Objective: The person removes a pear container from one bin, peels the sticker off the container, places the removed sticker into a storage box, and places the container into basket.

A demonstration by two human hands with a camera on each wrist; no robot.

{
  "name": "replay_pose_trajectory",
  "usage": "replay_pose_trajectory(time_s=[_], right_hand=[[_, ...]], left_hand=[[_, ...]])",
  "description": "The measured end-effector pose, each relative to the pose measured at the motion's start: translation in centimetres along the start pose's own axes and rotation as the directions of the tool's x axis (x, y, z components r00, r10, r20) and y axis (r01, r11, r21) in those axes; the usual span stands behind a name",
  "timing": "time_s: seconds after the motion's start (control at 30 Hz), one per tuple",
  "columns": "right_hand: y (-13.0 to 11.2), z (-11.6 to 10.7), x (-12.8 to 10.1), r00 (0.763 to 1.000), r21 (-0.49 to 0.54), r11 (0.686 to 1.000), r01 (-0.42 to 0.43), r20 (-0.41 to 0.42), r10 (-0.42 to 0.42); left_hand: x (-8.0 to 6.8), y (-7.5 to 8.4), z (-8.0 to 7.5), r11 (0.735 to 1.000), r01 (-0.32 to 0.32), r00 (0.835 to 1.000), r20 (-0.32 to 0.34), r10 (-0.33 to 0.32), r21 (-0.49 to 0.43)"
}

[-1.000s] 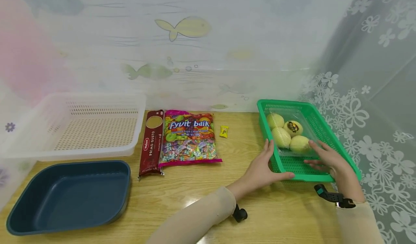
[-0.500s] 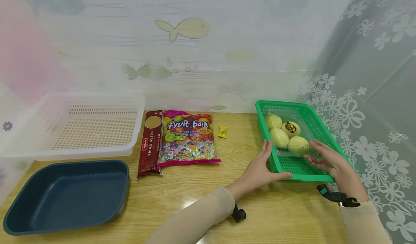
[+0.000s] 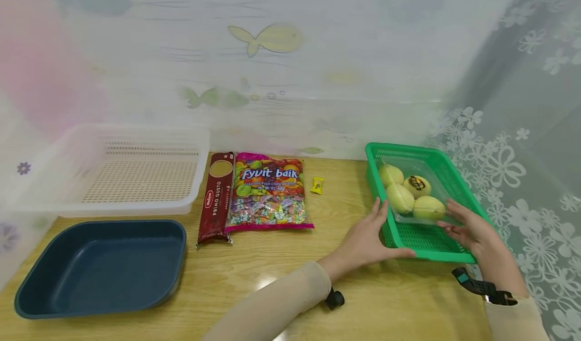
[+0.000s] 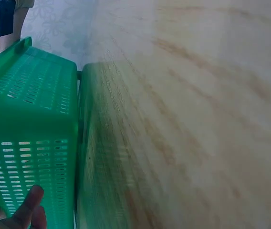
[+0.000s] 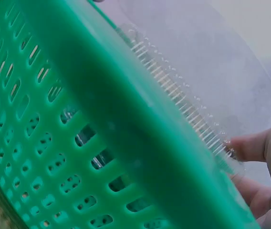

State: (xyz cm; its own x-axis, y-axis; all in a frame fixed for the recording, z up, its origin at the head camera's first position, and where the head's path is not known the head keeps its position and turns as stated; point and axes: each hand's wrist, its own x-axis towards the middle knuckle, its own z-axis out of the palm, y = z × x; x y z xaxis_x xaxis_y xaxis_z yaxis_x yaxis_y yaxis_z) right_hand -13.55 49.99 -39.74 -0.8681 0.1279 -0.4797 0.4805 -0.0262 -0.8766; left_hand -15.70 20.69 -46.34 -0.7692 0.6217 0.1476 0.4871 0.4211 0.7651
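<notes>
Left hand (image 3: 363, 237) lies spread against the green basket (image 3: 424, 240) outer corner; right hand (image 3: 472, 230) pinches the clear fruit box (image 3: 410, 200) inside that basket.

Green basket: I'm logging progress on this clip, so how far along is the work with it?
Early. Done: nothing yet lies in the white basket or blue tray. In hand: the left hand rests on the green basket at its near left corner, and the right hand reaches inside to the clear fruit pack. Left: spaghetti, candy bag and a loose yellow candy lie untouched on the table.
</notes>
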Motion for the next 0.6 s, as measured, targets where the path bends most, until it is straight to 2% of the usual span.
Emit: replay_pose_trajectory(time_s=[0.1,0.23,0.6], right_hand=[[0.09,-0.23,-0.31,1.0,0.054,0.999,0.002,-0.011,-0.001],[0.15,-0.49,-0.69,0.999,0.07,0.997,0.015,-0.037,-0.012],[0.45,-0.05,-0.75,0.994,0.025,0.997,0.073,-0.084,-0.071]], left_hand=[[0.0,0.19,0.07,1.0,-0.005,1.0,0.006,0.005,-0.008],[-0.05,0.45,0.16,1.0,-0.012,1.0,0.009,0.012,-0.012],[-0.23,0.16,0.08,0.999,-0.009,1.0,0.002,0.009,-0.037]])
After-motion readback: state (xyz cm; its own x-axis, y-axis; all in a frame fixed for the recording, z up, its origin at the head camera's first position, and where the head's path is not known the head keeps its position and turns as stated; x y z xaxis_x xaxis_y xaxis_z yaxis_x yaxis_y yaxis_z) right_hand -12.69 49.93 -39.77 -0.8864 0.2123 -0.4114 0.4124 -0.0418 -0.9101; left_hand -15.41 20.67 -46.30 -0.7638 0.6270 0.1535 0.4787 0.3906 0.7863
